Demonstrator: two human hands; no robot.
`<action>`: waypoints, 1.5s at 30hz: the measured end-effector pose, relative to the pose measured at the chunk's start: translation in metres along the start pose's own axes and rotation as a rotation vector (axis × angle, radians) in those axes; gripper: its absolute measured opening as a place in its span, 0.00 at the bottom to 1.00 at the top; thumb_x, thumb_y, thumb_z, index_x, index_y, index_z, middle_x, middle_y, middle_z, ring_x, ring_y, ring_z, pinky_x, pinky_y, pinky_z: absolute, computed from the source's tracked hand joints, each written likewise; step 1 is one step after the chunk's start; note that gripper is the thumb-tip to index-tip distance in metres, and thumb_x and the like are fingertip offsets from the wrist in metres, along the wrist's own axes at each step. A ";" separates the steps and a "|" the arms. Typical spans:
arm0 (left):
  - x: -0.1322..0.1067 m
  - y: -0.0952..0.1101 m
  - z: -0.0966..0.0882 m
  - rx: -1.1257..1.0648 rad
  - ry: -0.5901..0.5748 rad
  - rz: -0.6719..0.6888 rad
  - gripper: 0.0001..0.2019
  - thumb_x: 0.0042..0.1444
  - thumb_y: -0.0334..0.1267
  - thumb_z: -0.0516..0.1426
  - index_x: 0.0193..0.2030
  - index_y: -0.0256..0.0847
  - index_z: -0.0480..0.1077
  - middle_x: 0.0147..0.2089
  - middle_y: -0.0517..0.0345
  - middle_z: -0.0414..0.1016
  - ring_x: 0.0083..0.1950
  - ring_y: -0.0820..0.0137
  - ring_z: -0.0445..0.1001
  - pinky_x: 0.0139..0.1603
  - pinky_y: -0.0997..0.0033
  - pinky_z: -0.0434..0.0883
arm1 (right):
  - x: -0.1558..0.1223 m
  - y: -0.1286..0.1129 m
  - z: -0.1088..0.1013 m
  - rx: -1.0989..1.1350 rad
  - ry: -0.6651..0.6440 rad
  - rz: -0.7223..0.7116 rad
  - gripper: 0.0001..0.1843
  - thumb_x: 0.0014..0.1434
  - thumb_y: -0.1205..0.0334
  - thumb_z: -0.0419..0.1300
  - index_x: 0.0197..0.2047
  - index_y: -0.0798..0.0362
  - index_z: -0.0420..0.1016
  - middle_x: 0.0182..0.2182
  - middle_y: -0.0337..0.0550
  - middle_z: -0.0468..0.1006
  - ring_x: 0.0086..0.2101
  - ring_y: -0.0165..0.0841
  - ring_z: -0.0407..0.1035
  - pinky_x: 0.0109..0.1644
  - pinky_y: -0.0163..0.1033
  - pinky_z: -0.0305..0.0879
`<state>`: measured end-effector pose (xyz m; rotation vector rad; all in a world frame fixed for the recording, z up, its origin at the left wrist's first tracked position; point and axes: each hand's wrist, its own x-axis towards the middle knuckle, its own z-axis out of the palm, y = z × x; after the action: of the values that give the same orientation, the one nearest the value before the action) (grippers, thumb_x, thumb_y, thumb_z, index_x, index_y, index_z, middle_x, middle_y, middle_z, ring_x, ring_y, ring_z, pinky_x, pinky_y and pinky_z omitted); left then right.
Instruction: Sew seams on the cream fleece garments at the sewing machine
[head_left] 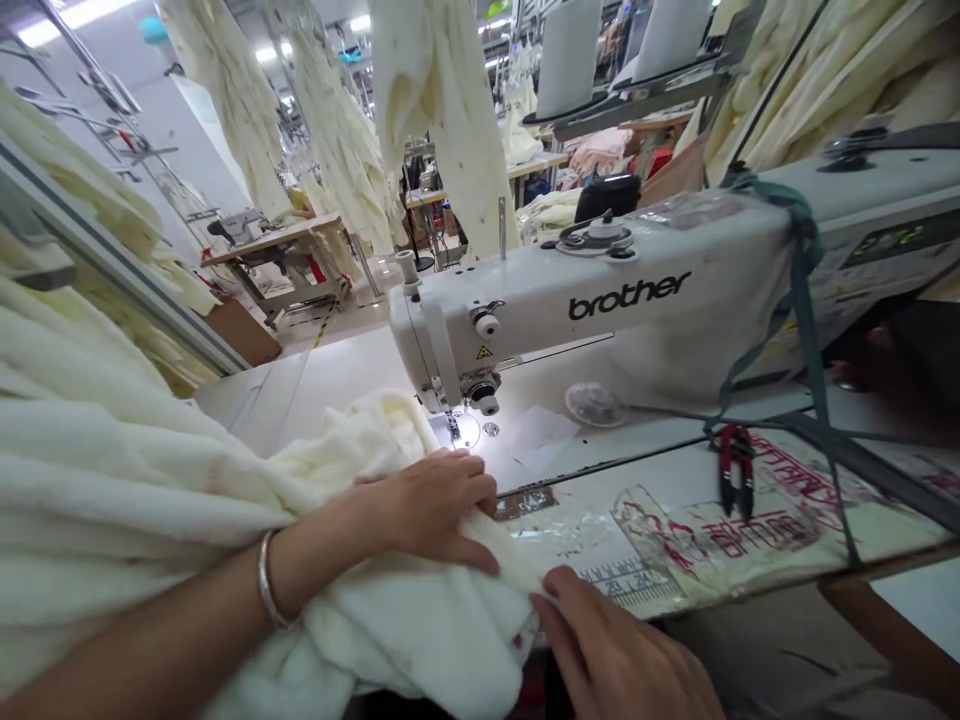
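My left hand [435, 505] lies on a thick cream fabric [187, 470], fingers bent and pressing it down just in front of the needle [452, 425] of a white Brother sewing machine [570, 300]. A silver bangle circles that wrist. My right hand [622, 655] is at the table's near edge, pinching the fabric's lower corner between thumb and fingers. The fabric spreads from the left across my forearm and reaches under the machine head.
Red-handled thread snips [736, 470] lie on the sewing table [675, 520] to the right, beside a taped ruler and printed plastic. A clear round lid sits near the machine base. More cream fabric hangs behind, with other sewing stations [277, 250] farther back.
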<state>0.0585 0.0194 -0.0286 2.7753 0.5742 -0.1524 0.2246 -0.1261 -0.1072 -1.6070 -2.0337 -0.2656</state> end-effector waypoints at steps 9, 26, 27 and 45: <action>-0.048 -0.015 0.015 -0.142 0.101 -0.293 0.13 0.55 0.49 0.56 0.37 0.40 0.63 0.41 0.55 0.68 0.45 0.65 0.66 0.49 0.62 0.64 | 0.079 0.013 0.011 0.241 -0.516 0.102 0.05 0.58 0.70 0.58 0.32 0.52 0.67 0.31 0.38 0.73 0.31 0.34 0.71 0.33 0.36 0.60; -0.031 -0.006 -0.019 -0.158 0.055 -0.191 0.16 0.61 0.48 0.50 0.43 0.38 0.70 0.42 0.51 0.76 0.44 0.63 0.74 0.45 0.63 0.68 | 0.101 0.026 -0.013 1.057 -0.606 0.320 0.10 0.56 0.55 0.56 0.29 0.52 0.65 0.26 0.37 0.71 0.31 0.33 0.67 0.35 0.37 0.58; -0.029 -0.004 -0.021 -0.149 0.040 -0.197 0.16 0.60 0.48 0.51 0.44 0.38 0.70 0.42 0.51 0.76 0.44 0.62 0.74 0.45 0.63 0.68 | 0.101 0.026 -0.014 1.108 -0.612 0.332 0.11 0.56 0.55 0.56 0.29 0.52 0.64 0.26 0.37 0.71 0.31 0.33 0.68 0.35 0.37 0.59; -0.013 0.014 -0.033 -0.452 0.065 -0.230 0.15 0.59 0.48 0.52 0.38 0.39 0.72 0.28 0.63 0.68 0.29 0.77 0.62 0.31 0.75 0.57 | 0.107 0.035 -0.040 1.155 -0.510 0.333 0.07 0.52 0.60 0.57 0.27 0.52 0.63 0.23 0.36 0.71 0.29 0.32 0.68 0.34 0.37 0.60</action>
<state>0.0532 0.0125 0.0084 2.2803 0.8293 0.0183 0.2525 -0.0445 -0.0242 -1.2084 -1.5965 1.3062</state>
